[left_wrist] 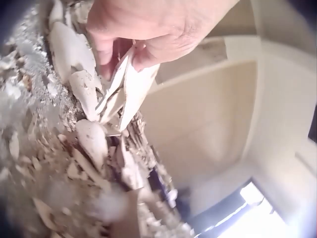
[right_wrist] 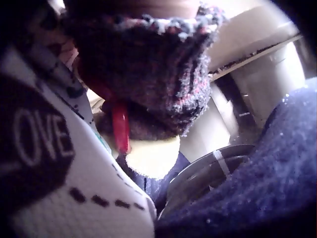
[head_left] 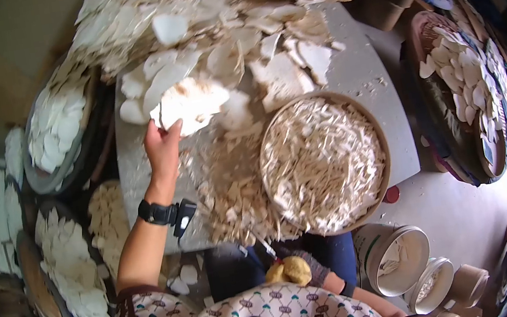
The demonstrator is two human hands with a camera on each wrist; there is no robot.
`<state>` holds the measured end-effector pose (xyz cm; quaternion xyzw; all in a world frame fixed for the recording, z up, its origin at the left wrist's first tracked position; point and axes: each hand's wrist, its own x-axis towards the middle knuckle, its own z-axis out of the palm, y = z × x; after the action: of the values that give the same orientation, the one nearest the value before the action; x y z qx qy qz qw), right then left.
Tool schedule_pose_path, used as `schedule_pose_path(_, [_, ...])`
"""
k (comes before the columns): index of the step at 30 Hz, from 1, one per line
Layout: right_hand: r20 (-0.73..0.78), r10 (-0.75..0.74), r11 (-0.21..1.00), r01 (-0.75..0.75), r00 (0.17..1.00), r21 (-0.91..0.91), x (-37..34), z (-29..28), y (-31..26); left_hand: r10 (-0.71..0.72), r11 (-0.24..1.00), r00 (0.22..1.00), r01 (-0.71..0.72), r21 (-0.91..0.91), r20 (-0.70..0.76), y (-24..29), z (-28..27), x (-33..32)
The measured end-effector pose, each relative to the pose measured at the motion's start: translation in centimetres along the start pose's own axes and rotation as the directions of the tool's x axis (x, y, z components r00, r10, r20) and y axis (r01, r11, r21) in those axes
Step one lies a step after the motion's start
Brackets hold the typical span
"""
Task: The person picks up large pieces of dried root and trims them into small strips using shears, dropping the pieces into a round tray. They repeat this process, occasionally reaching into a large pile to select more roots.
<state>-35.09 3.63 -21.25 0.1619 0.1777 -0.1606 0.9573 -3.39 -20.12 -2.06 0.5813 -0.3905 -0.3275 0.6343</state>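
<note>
My left hand pinches a few thin, flat white pieces with brownish ragged edges, raised over the table. In the left wrist view, thumb and fingers close on the near ends of the pale pieces. My right hand, in a dark knitted glove, is low at my lap below the table edge. It grips red-handled scissors, whose metal blade points up toward the table. Something yellow covers the finger end of that hand, and most of its fingers are hidden.
A round tray heaped with narrow cut strips stands right on the grey table. Chips lie piled beside it, and more flat pieces cover the back. Baskets of pieces flank the table. White buckets stand at lower right.
</note>
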Motion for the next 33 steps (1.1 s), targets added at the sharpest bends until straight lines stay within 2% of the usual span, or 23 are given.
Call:
schedule_pose_path(1, [-0.061,0.036,0.995,-0.031,0.997,0.093,-0.3,2.8,0.1,-0.137,0.985,0.991,0.137,-0.103,0.004,0.5,-1.0,-1.0])
schedule_pose_path(2, [-0.105,-0.061,0.998,0.06,0.993,-0.014,-0.8,4.1,0.3,-0.196,0.95,0.98,0.201,-0.239,0.043,1.1,-1.5,-2.0])
schedule_pose_path(4, [-0.076,-0.131,0.938,0.098,0.988,-0.333,-1.7,3.7,0.8,-0.246,0.937,0.968,0.251,-0.243,0.05,1.2,-2.8,-3.8])
schedule_pose_path(6, [-0.014,-0.194,0.776,0.145,0.981,-0.614,-1.9,3.4,0.9,-0.263,0.948,0.962,0.272,-0.165,0.074,0.6,-4.2,-5.1])
schedule_pose_path(7, [-0.06,-0.323,0.628,0.167,0.944,-0.76,-3.2,11.4,1.5,-0.275,0.95,0.958,0.284,-0.126,0.088,0.0,-4.8,-5.8])
schedule_pose_path(9, [-0.043,-0.304,0.53,0.131,0.952,-0.838,-2.0,7.5,1.5,-0.31,0.948,0.949,0.313,-0.055,0.057,-1.2,-6.0,-6.8])
schedule_pose_path(11, [0.147,-0.328,0.048,0.172,0.933,-0.984,-1.7,5.7,1.4,-0.318,0.948,0.948,0.318,0.028,0.011,-1.9,-7.0,-7.6])
schedule_pose_path(12, [0.179,-0.306,-0.016,0.183,0.935,-0.983,-1.6,4.6,1.3,-0.261,0.945,0.965,0.256,0.201,-0.002,-2.8,-7.8,-7.7])
schedule_pose_path(14, [0.173,-0.298,0.0,0.181,0.939,-0.984,-1.8,4.8,1.4,-0.137,0.845,0.991,0.115,0.522,0.004,-4.7,-9.0,-7.5])
schedule_pose_path(15, [0.134,-0.313,0.08,0.167,0.94,-0.983,-2.1,6.3,1.5,0.022,0.624,0.999,-0.045,0.78,0.04,-3.2,-8.7,-8.0])
schedule_pose_path(18, [0.009,-0.277,0.483,0.148,0.961,-0.863,-3.3,9.4,1.9,0.345,0.403,0.926,-0.29,0.868,0.15,-3.5,-8.2,-7.2])
schedule_pose_path(19, [-0.024,-0.242,0.626,0.138,0.97,-0.768,-3.5,10.0,2.0,0.247,0.439,0.96,-0.229,0.869,0.128,-3.2,-7.5,-6.9])
schedule_pose_path(21, [-0.045,-0.273,0.577,0.125,0.961,-0.807,-3.5,10.7,2.2,0.043,0.49,0.995,-0.098,0.866,0.089,-2.5,-6.0,-6.5])
schedule_pose_path(22, [-0.054,-0.29,0.55,0.12,0.956,-0.827,-3.6,11.3,2.2,0.087,0.476,0.987,-0.162,0.865,0.137,-2.3,-5.8,-6.5])
schedule_pose_path(23, [0.032,-0.323,0.277,0.127,0.946,-0.953,-3.8,12.0,2.1,0.134,0.459,0.973,-0.227,0.859,0.186,-2.1,-5.4,-6.3])
schedule_pose_path(24, [0.124,-0.33,-0.021,0.124,0.936,-0.992,-4.1,13.5,2.1,0.18,0.439,0.955,-0.293,0.85,0.237,-1.9,-5.1,-6.1])
schedule_pose_path(25, [0.21,-0.31,-0.313,0.109,0.927,-0.944,-4.4,14.2,2.1,0.227,0.406,0.94,-0.33,0.852,0.255,-1.9,-4.8,-6.0])
schedule_pose_path(27, [0.145,-0.372,-0.132,0.103,0.917,-0.986,-4.3,12.8,2.3,0.317,0.332,0.903,-0.392,0.858,0.289,-1.8,-4.8,-5.7])
schedule_pose_path(29, [0.119,-0.381,-0.101,0.087,0.917,-0.991,-4.4,11.9,2.1,0.043,0.75,0.977,-0.171,0.639,0.21,-1.4,-5.5,-4.5])
schedule_pose_path(30, [0.126,-0.365,-0.16,0.071,0.922,-0.985,-4.6,12.6,2.2,-0.106,0.878,0.971,-0.01,0.478,0.215,-0.7,-5.8,-3.9])
schedule_pose_path(31, [0.115,-0.362,-0.112,0.079,0.925,-0.991,-4.6,12.4,2.2,-0.322,0.942,0.886,0.267,0.201,0.333,0.0,-6.1,-3.5])
schedule_pose_path(32, [0.104,-0.359,-0.063,0.087,0.927,-0.994,-4.7,12.2,2.2,-0.377,0.925,0.829,0.32,0.204,0.412,0.4,-6.0,-3.3])
schedule_pose_path(33, [0.083,-0.366,0.089,0.124,0.927,-0.988,-4.5,11.7,2.2,-0.422,0.907,0.765,0.364,0.213,0.486,2.0,-5.2,-3.1])
